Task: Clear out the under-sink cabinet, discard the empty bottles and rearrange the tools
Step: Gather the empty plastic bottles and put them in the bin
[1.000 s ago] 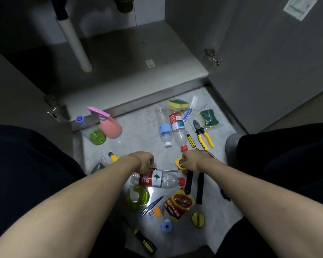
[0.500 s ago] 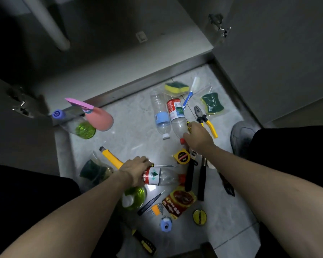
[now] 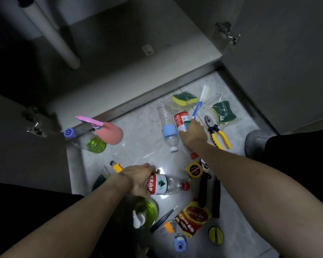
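Right hand (image 3: 193,132) has advanced to twelve o'clock, gripping a bottle (image 3: 181,119); left hand (image 3: 138,180) grips another bottle (image 3: 166,184). Lift both squarely, clear of the pliers (image 3: 216,132).

Both bare forearms reach forward and down from the bottom of the view. The left hand (image 3: 138,180) sits nearer the body, knuckles up, fingers curled around what it grips, thumb side hidden beneath. The right hand (image 3: 193,134) stretches farther out, its arm angled inward across the view, wrist slightly bent, fingers curled downward over what it holds. The 2 hands are well apart.
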A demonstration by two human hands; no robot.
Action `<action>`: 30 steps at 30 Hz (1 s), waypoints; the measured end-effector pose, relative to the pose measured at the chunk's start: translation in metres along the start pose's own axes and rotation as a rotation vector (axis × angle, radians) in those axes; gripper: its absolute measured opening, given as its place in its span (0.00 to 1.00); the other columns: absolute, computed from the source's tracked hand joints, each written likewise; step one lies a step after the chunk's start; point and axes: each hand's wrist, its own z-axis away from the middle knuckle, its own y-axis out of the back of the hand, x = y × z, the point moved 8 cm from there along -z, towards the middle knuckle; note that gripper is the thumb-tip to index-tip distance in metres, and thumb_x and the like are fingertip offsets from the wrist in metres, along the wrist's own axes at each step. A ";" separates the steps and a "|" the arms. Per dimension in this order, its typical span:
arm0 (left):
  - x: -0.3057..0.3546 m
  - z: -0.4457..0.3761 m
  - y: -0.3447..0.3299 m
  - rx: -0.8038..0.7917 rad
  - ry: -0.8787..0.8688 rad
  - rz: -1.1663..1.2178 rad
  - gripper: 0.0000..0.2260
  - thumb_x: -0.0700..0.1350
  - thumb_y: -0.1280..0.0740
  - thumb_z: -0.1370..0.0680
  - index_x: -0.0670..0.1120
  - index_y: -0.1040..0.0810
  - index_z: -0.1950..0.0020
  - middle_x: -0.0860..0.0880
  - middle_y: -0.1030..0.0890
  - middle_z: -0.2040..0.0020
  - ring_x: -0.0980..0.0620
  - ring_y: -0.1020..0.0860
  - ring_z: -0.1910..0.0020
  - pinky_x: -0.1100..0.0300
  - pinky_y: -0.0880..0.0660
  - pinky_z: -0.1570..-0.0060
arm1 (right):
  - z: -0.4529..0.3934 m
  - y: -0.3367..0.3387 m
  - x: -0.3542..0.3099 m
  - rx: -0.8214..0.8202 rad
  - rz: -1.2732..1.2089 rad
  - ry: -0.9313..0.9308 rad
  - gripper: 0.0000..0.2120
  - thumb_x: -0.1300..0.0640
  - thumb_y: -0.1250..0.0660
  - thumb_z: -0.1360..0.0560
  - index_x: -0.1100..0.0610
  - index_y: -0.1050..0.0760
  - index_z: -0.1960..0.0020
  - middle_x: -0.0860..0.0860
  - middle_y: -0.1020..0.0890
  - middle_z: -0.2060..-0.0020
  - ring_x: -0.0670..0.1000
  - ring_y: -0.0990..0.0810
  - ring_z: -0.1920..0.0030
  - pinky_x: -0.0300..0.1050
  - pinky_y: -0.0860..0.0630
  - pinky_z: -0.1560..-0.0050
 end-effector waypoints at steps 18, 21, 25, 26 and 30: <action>0.009 0.058 0.113 0.520 0.395 0.091 0.30 0.66 0.36 0.28 0.47 0.30 0.35 0.44 0.21 0.40 0.42 0.22 0.42 0.54 0.29 0.51 | 0.069 0.143 -0.061 0.093 -0.087 0.151 0.37 0.44 0.23 0.32 0.58 0.33 0.31 0.60 0.25 0.38 0.62 0.23 0.40 0.52 0.24 0.42; 0.004 0.076 0.142 0.671 0.457 0.362 0.30 0.67 0.34 0.30 0.47 0.28 0.38 0.43 0.20 0.43 0.40 0.21 0.44 0.55 0.28 0.53 | 0.079 0.201 -0.106 0.170 -0.072 0.250 0.34 0.46 0.23 0.33 0.58 0.30 0.33 0.59 0.24 0.39 0.60 0.22 0.40 0.51 0.24 0.41; 0.012 0.105 0.189 0.889 0.476 0.632 0.28 0.64 0.33 0.31 0.47 0.26 0.40 0.42 0.19 0.44 0.38 0.21 0.46 0.55 0.30 0.57 | 0.103 0.276 -0.160 0.294 0.000 0.371 0.37 0.42 0.24 0.34 0.56 0.31 0.31 0.56 0.25 0.38 0.58 0.23 0.40 0.49 0.25 0.40; 0.017 0.113 0.201 0.947 0.456 0.662 0.28 0.65 0.33 0.30 0.47 0.27 0.39 0.42 0.19 0.44 0.37 0.21 0.46 0.55 0.31 0.57 | 0.110 0.294 -0.170 0.323 -0.008 0.398 0.38 0.41 0.25 0.34 0.56 0.32 0.31 0.56 0.26 0.38 0.57 0.23 0.40 0.47 0.26 0.42; 0.034 0.147 0.247 1.138 0.330 0.760 0.26 0.65 0.33 0.29 0.49 0.28 0.39 0.45 0.19 0.44 0.39 0.21 0.48 0.55 0.30 0.55 | 0.139 0.358 -0.193 0.405 -0.083 0.485 0.37 0.38 0.27 0.31 0.53 0.33 0.29 0.54 0.25 0.38 0.56 0.23 0.41 0.46 0.29 0.45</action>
